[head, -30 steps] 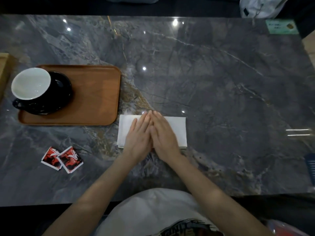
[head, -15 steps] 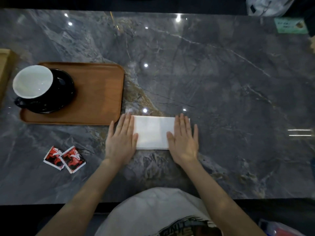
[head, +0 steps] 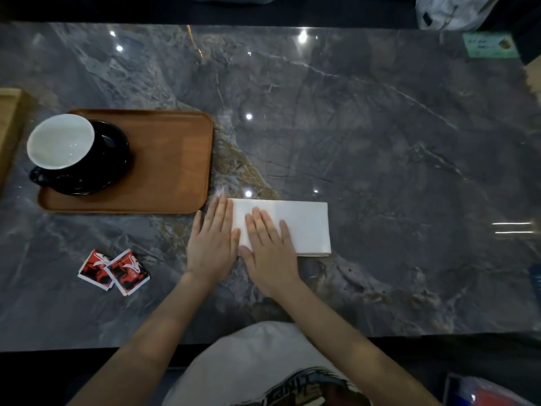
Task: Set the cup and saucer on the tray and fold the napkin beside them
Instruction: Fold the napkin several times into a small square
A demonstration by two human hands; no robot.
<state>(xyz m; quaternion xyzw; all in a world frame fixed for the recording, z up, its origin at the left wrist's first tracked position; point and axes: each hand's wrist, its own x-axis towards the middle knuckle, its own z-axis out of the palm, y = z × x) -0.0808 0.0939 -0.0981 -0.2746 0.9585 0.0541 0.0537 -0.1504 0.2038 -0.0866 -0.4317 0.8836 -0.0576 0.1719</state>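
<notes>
White and folded into a long rectangle, the napkin [head: 295,227] lies flat on the grey marble worktop [head: 380,142], just beside the near right corner of the wooden tray [head: 172,159]. The right hand [head: 270,253] rests on the napkin's left half, palm down with its fingers straight and slightly spread, so its grip is fully open and holds nothing. The left hand [head: 212,244] lies flat next to it, fingers straight and together, its grip equally open; it sits mostly on the worktop at the napkin's left edge, and whether it overlaps the paper cannot be told. The two hands are side by side, nearly touching. On the left part of the tray stands a black saucer [head: 114,159] carrying a black cup [head: 61,145] with a white inside, its handle pointing toward the person. Two red sachets [head: 114,271] lie overlapping on the worktop, near the left hand and well apart from the napkin.
</notes>
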